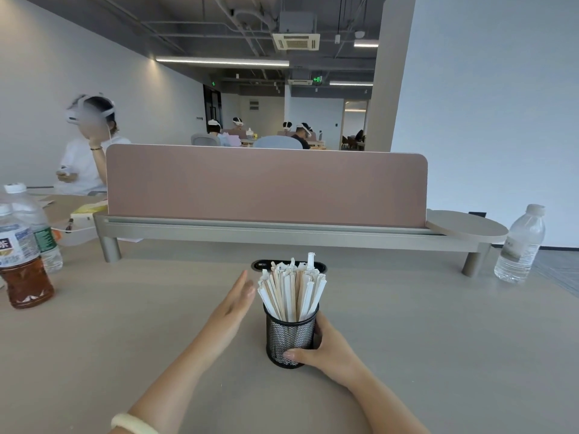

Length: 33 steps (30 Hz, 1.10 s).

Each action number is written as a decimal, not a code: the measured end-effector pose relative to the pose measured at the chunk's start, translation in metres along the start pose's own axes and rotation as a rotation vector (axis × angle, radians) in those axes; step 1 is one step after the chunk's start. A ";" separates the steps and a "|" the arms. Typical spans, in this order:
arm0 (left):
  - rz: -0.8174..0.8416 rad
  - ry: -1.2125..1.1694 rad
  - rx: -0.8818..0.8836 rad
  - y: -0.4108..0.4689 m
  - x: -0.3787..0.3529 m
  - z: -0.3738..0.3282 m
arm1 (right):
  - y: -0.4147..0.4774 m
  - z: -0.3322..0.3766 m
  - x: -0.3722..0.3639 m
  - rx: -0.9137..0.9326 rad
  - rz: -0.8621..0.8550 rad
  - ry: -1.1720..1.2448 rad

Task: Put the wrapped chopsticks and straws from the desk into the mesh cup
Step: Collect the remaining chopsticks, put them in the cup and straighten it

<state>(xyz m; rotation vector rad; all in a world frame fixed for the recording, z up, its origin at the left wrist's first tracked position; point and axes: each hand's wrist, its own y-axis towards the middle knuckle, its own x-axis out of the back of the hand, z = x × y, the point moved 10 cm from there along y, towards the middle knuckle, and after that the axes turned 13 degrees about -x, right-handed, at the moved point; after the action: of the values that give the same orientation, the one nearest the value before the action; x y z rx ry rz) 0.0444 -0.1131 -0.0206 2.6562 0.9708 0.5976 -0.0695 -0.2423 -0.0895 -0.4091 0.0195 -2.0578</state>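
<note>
A black mesh cup (289, 336) stands upright on the desk in front of me. It is packed with several paper-wrapped chopsticks and straws (291, 288) that fan out above its rim; one white straw sticks up higher than the others. My right hand (324, 350) wraps around the cup's lower right side, thumb across the front. My left hand (233, 303) hovers just left of the bundle, fingers straight and together, palm facing the wrappers, holding nothing. No loose wrapped sticks show on the desk.
A tea bottle (22, 270) and a water bottle (34, 227) stand at the left edge, another water bottle (521, 245) at the right. A pink divider panel (266, 186) on a raised shelf closes the back. A person sits behind at the left.
</note>
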 end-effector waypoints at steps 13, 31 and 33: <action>0.243 -0.186 -0.004 -0.043 -0.053 0.027 | -0.044 0.017 0.011 0.009 0.035 -0.035; 0.185 -0.089 -0.223 0.059 -0.195 -0.046 | -0.054 0.007 0.188 0.066 -0.304 0.019; 0.191 -0.091 -0.218 0.069 -0.216 -0.041 | -0.050 0.000 0.204 0.049 -0.303 -0.001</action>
<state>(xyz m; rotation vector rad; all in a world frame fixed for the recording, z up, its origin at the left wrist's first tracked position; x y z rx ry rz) -0.0854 -0.3034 -0.0217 2.5706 0.5945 0.5802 -0.2033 -0.3906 -0.0236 -0.4014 -0.0992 -2.3514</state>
